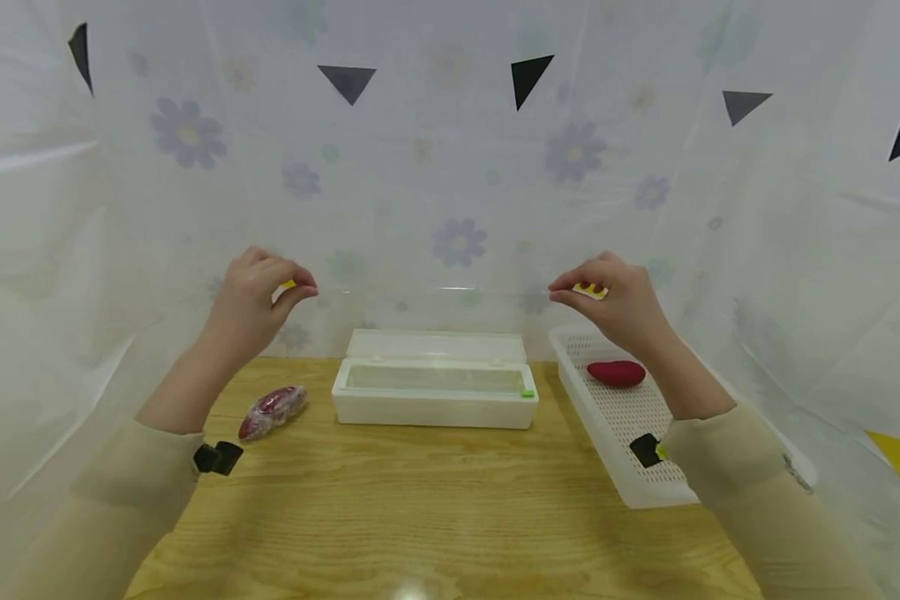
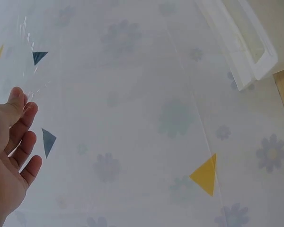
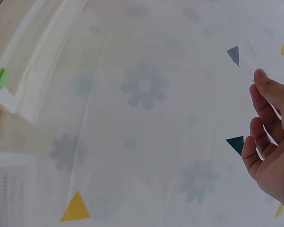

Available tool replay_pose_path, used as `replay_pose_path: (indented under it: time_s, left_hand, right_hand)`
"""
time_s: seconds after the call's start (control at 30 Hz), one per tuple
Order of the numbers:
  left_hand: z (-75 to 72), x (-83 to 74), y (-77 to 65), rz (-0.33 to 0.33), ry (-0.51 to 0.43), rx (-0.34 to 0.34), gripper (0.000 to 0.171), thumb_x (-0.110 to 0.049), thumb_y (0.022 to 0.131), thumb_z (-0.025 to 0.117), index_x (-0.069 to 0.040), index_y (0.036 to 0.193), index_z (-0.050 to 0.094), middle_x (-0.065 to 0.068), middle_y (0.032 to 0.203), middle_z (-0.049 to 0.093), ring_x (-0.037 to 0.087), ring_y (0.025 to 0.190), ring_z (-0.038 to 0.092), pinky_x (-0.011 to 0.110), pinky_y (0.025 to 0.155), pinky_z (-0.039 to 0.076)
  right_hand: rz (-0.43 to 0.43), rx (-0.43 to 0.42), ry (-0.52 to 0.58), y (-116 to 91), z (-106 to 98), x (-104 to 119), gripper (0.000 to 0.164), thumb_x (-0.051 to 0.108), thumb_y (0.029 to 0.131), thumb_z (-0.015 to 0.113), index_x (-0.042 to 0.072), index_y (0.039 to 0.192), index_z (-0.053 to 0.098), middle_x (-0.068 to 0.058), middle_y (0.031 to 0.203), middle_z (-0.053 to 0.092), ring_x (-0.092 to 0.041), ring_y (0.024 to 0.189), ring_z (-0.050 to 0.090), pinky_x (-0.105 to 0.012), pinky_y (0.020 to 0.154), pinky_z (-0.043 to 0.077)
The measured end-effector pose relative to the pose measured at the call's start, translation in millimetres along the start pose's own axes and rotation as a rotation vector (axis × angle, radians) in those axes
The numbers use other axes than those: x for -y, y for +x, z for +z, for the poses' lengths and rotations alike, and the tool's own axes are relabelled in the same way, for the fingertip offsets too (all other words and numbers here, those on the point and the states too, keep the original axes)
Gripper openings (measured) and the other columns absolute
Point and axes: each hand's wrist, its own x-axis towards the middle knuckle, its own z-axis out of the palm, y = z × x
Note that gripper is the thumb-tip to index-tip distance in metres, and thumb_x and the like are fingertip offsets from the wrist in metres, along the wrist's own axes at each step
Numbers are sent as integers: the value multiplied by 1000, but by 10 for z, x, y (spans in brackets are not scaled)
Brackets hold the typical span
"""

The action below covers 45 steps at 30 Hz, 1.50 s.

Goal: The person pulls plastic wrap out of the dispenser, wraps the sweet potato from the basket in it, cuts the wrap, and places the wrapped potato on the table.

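Both hands are raised above the back of the table, well apart. My left hand (image 1: 258, 287) pinches one corner of a sheet of clear cling film (image 1: 453, 289) between thumb and fingertips. The opposite corner is pinched by my right hand (image 1: 607, 296) in the same way. Between them the film's edge stretches as a faint shiny line, and its creases catch light by the thumb in the left wrist view. Below stands a white cling film dispenser (image 1: 435, 411) with its lid tipped back and a green slider (image 1: 527, 393) at its right end.
A red sweet potato wrapped in film (image 1: 272, 412) lies on the wooden table (image 1: 420, 500) at left. At right, a white perforated basket (image 1: 596, 433) contains an unwrapped red sweet potato (image 1: 617, 374). A flowered plastic curtain (image 1: 390, 192) closes off the back.
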Motion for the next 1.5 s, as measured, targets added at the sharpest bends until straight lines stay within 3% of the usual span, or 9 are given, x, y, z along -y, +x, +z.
replay_pose_path:
  time_s: [0.23,0.4,0.67,0.77,0.9,1.03,1.13,1.3,1.5]
  left_hand:
    - [-71,-116,-102,21,-22,-18,9,2,76,73,-2,81,67,10,75,64,25,76,48,39,71,34]
    - [-105,-154,-172,51,-34,-24,10,2,75,74,-1,83,68,10,77,66,24,75,48,35,69,35]
    - [-160,-154,-353,88,-70,-26,18,5,70,76,-3,84,68,8,79,67,22,78,49,31,71,36]
    - [-190,-171,-435,108,-96,-18,8,-12,83,69,-4,84,68,7,77,66,22,78,50,30,71,37]
    - [-221,-214,-554,144,-119,-18,36,-37,94,52,-7,82,68,2,74,64,19,77,50,27,70,37]
    - [-247,-261,-665,165,-147,-8,38,-40,95,50,-9,82,69,-2,77,64,15,79,51,22,70,39]
    - [-275,-300,-757,156,-197,27,35,-41,95,51,-12,84,69,-4,80,64,12,81,51,20,70,38]
    - [-328,-363,-928,129,-282,104,28,-39,93,56,-15,91,70,-9,83,63,8,83,47,17,69,36]
    - [-357,-425,-1135,93,-341,133,19,-30,86,67,-16,99,71,-8,87,58,3,81,45,9,60,37]
  right_hand:
    - [-90,-45,25,-109,-13,37,15,5,75,78,13,87,75,2,79,66,-11,75,51,-24,64,41]
    - [-124,-70,42,-197,-12,75,20,2,72,80,15,86,74,4,79,68,-4,76,49,-20,64,40]
    - [-180,-65,151,-399,-25,230,29,-3,67,81,18,85,73,6,78,66,-3,79,51,-16,68,40]
    - [-188,-38,194,-487,-34,278,31,-4,65,81,18,85,73,6,80,65,-3,79,50,-14,67,41]
    - [-203,-2,230,-605,-43,327,34,-6,64,81,19,85,72,8,80,63,-3,75,48,-10,58,43]
    - [-233,21,232,-703,-49,372,36,-5,64,81,21,86,72,12,77,62,0,67,38,-11,50,33]
    - [-274,29,250,-778,-39,392,39,-6,62,81,22,88,72,12,77,63,0,68,39,-15,55,32]
    - [-322,51,346,-926,7,408,24,5,71,80,18,89,72,8,78,65,-6,77,50,-18,69,39]
    - [-343,76,458,-1066,52,467,11,16,80,75,16,90,70,3,79,66,-9,77,53,-19,69,39]
